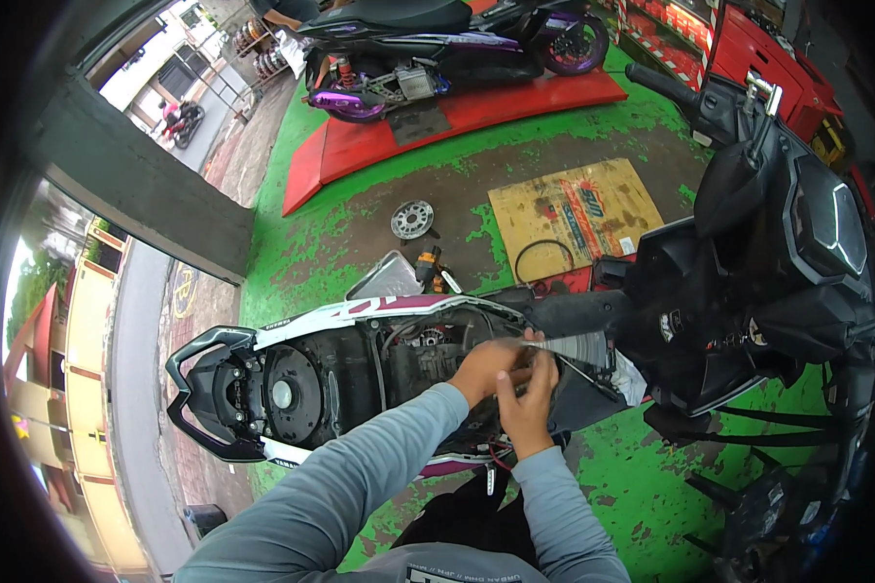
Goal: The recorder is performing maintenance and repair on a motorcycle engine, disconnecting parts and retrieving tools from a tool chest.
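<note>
My left hand (486,366) reaches into the open middle of a scooter (389,303) with its seat off, fingers curled at a blurred pale, translucent object (578,344). My right hand (527,398) is just beside it, fingers bent up and pressed together at that object's near end. What exactly they grip is hidden and smeared. Below them show engine parts and hoses (423,355); a round dark cap (301,374) is at the tail. The scooter's dark front body and handlebar (685,92) extend to the right.
Beyond the scooter lie a metal disc (411,221), yellow-black power tool (432,264), silver tray (387,275) and cardboard sheet (574,202) with a black belt. Another scooter (428,44) stands on a red platform (306,177). A grey pillar (146,170) borders the street. A person (282,12) stands behind.
</note>
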{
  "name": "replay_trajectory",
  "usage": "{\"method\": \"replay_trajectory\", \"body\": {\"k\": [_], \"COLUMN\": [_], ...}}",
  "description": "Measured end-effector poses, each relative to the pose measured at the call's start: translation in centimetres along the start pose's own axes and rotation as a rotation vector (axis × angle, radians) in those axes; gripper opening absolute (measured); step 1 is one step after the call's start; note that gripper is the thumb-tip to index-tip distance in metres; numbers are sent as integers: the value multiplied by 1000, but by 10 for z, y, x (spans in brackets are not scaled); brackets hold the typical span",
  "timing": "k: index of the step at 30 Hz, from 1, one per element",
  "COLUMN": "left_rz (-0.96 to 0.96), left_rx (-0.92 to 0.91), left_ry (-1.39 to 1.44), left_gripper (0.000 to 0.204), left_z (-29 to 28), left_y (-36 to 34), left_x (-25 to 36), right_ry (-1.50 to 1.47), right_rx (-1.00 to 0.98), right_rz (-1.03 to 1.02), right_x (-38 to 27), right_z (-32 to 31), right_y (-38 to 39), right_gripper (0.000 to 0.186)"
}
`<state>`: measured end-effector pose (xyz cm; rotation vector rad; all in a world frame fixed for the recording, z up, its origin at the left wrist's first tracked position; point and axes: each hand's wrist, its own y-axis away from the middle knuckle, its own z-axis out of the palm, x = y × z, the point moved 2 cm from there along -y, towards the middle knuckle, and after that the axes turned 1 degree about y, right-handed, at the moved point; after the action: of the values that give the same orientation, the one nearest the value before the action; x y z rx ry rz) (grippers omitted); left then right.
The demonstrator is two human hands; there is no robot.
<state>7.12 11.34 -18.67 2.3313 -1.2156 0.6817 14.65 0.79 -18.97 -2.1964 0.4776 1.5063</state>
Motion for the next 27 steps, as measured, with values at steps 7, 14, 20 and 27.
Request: {"method": "replay_trajectory", "body": {"k": [7, 14, 20, 27], "left_rz": [-37, 129, -43, 185], "left_rx": [35, -3, -74, 91], "left_ry": [342, 317, 164, 338], "left_gripper": [30, 28, 30, 32], "left_z": [19, 7, 10, 15], "left_y": [19, -10, -14, -24], "left_x": [-41, -2, -14, -11], "right_ry": [-4, 68, -75, -6], "right_rx": [-28, -79, -68, -20], "right_rz": [-31, -44, 26, -29], "right_x": [2, 14, 17, 14], "right_z": [11, -1, -11, -17], "right_y": [-19, -27, -29, -36], "right_gripper": [74, 73, 77, 72]}}
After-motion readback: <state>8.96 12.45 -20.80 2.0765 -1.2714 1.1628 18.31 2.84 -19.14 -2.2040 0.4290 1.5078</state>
